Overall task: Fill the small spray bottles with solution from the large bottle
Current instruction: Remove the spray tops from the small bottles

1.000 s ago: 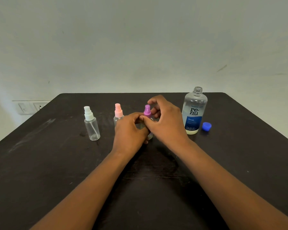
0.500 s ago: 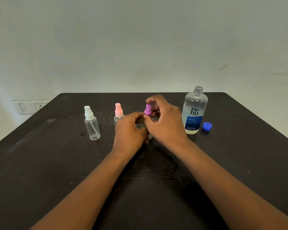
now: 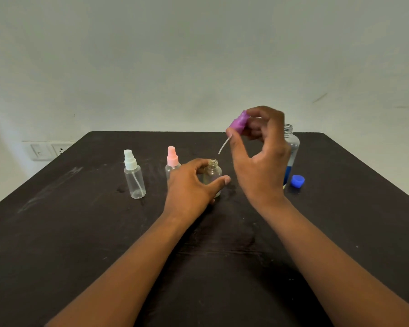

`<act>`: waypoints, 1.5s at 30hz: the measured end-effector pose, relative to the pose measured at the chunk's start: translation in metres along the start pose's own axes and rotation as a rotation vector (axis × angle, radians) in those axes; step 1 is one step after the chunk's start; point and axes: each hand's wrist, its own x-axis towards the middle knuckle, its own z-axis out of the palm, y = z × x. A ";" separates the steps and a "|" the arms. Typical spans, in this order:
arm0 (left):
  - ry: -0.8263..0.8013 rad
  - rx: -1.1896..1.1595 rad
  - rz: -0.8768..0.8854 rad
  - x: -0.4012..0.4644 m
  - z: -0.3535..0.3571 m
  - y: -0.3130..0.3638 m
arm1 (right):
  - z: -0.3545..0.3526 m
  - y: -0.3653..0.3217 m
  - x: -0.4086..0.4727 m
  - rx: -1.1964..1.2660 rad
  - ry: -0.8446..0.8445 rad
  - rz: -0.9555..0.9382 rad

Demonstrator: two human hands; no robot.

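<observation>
Your left hand grips the open small bottle to steady it; your right hand pinches the purple spray cap above it, freeing the neck for the large bottle behind.

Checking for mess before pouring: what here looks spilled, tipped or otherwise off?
Nothing looks spilled or tipped. The right hand holds the purple spray top above the open small bottle, which the left hand steadies upright. The blue cap lies on the table beside the uncapped large bottle.
</observation>
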 end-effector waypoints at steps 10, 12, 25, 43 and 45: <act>-0.021 0.068 0.010 -0.001 0.000 0.004 | -0.003 0.008 0.006 -0.069 -0.141 0.153; -0.031 0.061 0.023 -0.001 0.001 0.001 | -0.001 0.013 0.002 -0.157 -0.286 0.206; -0.025 0.072 0.064 0.000 -0.002 0.004 | -0.001 0.021 -0.005 -0.633 -0.989 0.424; 0.062 0.180 0.130 -0.001 -0.004 0.005 | -0.003 0.010 -0.005 -0.619 -1.134 0.451; 0.090 0.190 0.175 -0.002 -0.005 0.007 | -0.004 0.009 -0.004 -0.623 -1.101 0.427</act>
